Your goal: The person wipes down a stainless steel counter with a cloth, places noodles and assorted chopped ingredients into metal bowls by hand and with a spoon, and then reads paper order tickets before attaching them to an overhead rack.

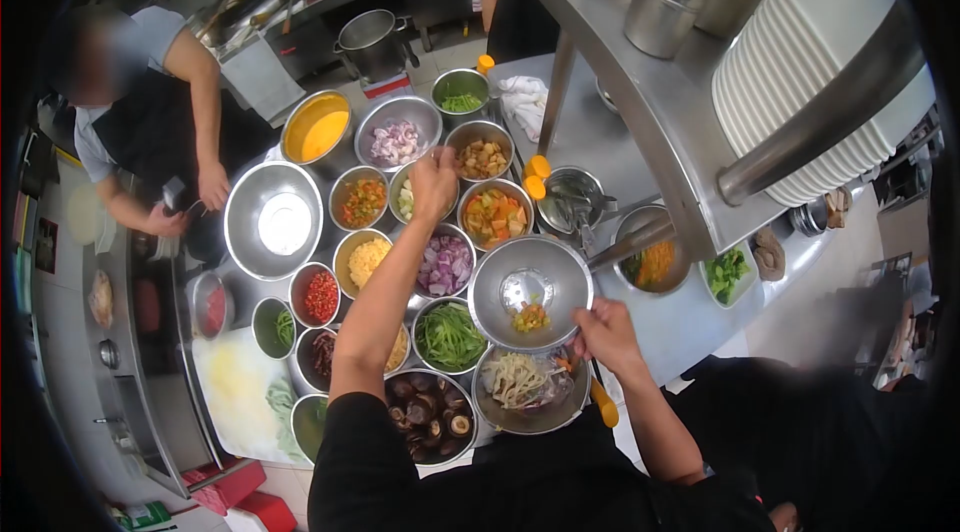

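My right hand (pixel 608 335) grips the rim of a metal mixing bowl (pixel 487 297) with a small heap of chopped orange and green vegetables (pixel 530 317) in it. That bowl is held above a bowl of pale shredded food (pixel 520 379). My left hand (pixel 433 187) is stretched out over the containers, its fingers closed at a small tub of pale chopped pieces (pixel 405 200); anything inside them is hidden. Around it stand tubs of browned chunks (pixel 484 158), mixed chopped vegetables (pixel 495 215), sliced purple onion (pixel 443 267) and pale pink-purple pieces (pixel 394 142).
More tubs hold chopped red chillies (pixel 320 297), green strips (pixel 449 335) and mushrooms (pixel 432 419). A large steel bowl (pixel 273 222) stands at left near a co-worker (pixel 140 122). To the right, a steel shelf (pixel 650 62) carries stacked white plates (pixel 790 102) and overhangs the counter.
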